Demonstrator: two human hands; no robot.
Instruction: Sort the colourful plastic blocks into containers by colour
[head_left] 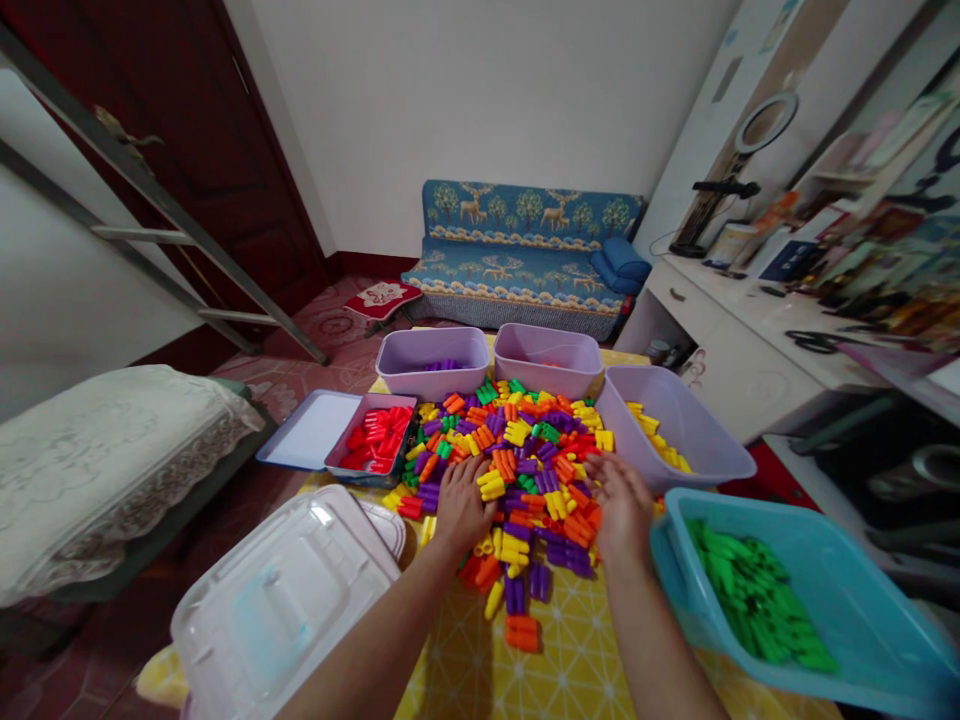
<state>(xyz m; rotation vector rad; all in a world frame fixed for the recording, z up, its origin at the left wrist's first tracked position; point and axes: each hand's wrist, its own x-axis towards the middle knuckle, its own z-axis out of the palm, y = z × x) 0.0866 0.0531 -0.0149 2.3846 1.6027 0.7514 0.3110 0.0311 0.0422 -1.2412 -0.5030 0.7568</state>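
- Table (480, 660), yellow patterned cloth: carries everything below; the pile of blocks serves as the landmark.
- Pile of blocks (517, 460): mixed purple, orange, yellow, green and red short pegs, spread across the middle of the table, directly ahead of both hands. The pegs lie every way, with no common long axis.
- Blue tub (840, 600): right of the pile and nearer the person, holds green blocks only.
- Clear lidded box (277, 600): left of the pile, near side, lid on.
- Purple bins: one right of the pile (675, 420) with yellow blocks; two behind it (433, 360) (549, 358); a small tray left of it (375, 436) with red blocks.
- Left hand (461, 505): palm down on the near left edge of the pile, fingers spread loosely over the blocks; no block visibly gripped.
- Right hand (622, 505): palm down on the near right edge, fingers loosely spread, touching blocks; what lies beneath cannot be told. This hand is the nearer one to the blue tub and the yellow bin.
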